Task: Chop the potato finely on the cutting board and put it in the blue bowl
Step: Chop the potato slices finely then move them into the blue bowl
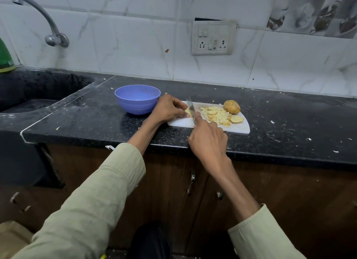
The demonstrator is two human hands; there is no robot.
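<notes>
A white cutting board [239, 128] lies on the black counter. My left hand [168, 109] pins a small pale potato piece [187, 111] at the board's left end. My right hand [207, 141] grips a knife [191, 108] whose blade stands on that piece. A heap of chopped potato [216, 114] fills the board's middle. A large unpeeled potato chunk [231, 106] and a flat slice [236, 119] sit at the right end. The blue bowl [137, 99] stands just left of the board and looks empty.
A dark sink [38, 96] with a metal tap [38, 17] lies to the left. A switch and socket plate [213, 37] hangs on the tiled wall. Small potato scraps dot the counter [289, 123]. Cupboard doors with handles sit below.
</notes>
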